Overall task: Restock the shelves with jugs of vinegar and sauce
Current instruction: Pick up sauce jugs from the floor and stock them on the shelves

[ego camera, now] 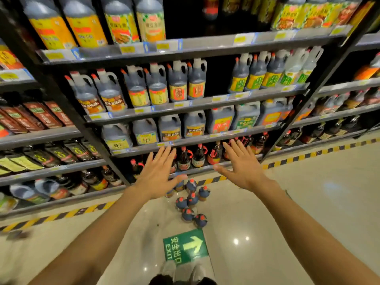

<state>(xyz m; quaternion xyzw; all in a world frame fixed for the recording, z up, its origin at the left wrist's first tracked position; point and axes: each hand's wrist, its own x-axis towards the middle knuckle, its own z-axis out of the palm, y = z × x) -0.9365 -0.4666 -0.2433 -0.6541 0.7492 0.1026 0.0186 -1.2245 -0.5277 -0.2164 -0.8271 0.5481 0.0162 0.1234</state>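
Note:
Both my arms reach forward toward the shelves. My left hand [159,173] is spread flat with straight fingers in front of the low shelf and holds nothing. My right hand [242,163] is likewise spread and empty, its fingertips near the shelf edge [205,138] under the square jugs. Several dark jugs with red caps [192,204] stand on the floor just below my hands. Dark jugs with handles [176,81] fill the middle shelf, with a dark gap [218,79] to their right. Square jugs [194,124] line the shelf beneath.
Round dark bottles with red caps [198,156] sit on the lowest shelf behind my hands. A black upright post [312,87] divides the shelving on the right. A yellow-black striped line [308,155] runs along the floor. A green exit sign [185,247] marks the floor.

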